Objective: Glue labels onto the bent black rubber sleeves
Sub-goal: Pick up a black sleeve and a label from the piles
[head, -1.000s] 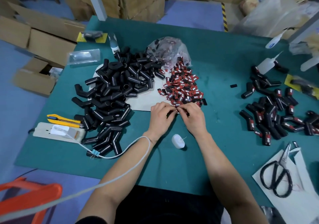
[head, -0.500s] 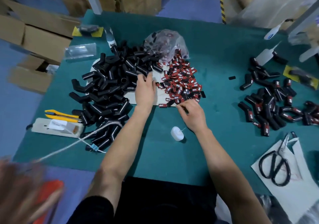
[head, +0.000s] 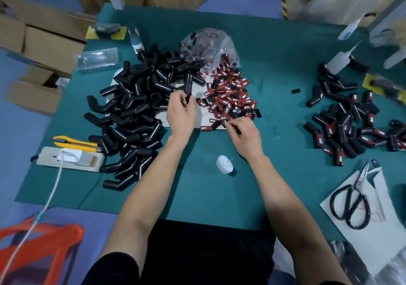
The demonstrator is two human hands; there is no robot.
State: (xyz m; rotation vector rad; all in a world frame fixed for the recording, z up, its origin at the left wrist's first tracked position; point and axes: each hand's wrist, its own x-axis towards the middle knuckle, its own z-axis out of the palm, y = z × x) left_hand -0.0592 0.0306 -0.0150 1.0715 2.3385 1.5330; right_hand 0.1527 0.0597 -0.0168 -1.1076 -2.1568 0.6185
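A big heap of bent black rubber sleeves [head: 134,109] lies left of centre on the green table [head: 274,60]. Beside it spreads a pile of red-and-black labels [head: 230,93]. My left hand [head: 181,113] grips one black sleeve [head: 188,82], which stands upright above the heap's right edge. At the near edge of the label pile my right hand [head: 243,134] pinches something small and dark, apparently a label. Labelled sleeves [head: 347,124] lie in a group at the right. A small white glue bottle [head: 224,164] lies near my right wrist.
Black scissors [head: 351,205] rest on white paper at the near right. A yellow utility knife [head: 74,141] and a white power strip [head: 70,158] sit at the left edge. A clear bag [head: 206,43] lies behind the labels. Cardboard boxes [head: 44,43] surround the table; an orange stool [head: 39,245] stands near left.
My left hand left my right hand, reached into the sleeve heap and now lifts one sleeve out. My right hand stays at the near edge of the labels.
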